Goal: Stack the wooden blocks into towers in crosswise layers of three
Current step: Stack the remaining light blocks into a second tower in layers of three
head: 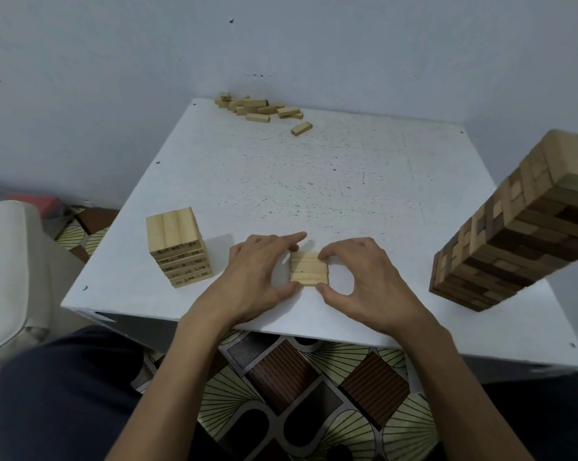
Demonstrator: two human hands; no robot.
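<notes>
The layer (309, 271) of three pale blocks lies flat near the front edge of the table (347, 181), between the short tower (178, 247) on the left and the tall tower (513, 234) of darker mixed wood on the right. The left hand (257, 274) curls round its left side, forefinger reaching along the far edge and thumb at the near corner. The right hand (364, 281) pinches its right side, forefinger at the far corner and thumb at the near one, with an open gap under the palm. Whether another course lies beneath, I cannot tell.

The blocks look light, stiff and smooth-sided, so they likely slide easily on the table and against each other. Squeezing inward from both ends at once should square them without spreading the three apart. A single block is best taken by its long sides, between thumb and forefinger.

The loose pile (264, 108) waits at the far edge, well apart.
</notes>
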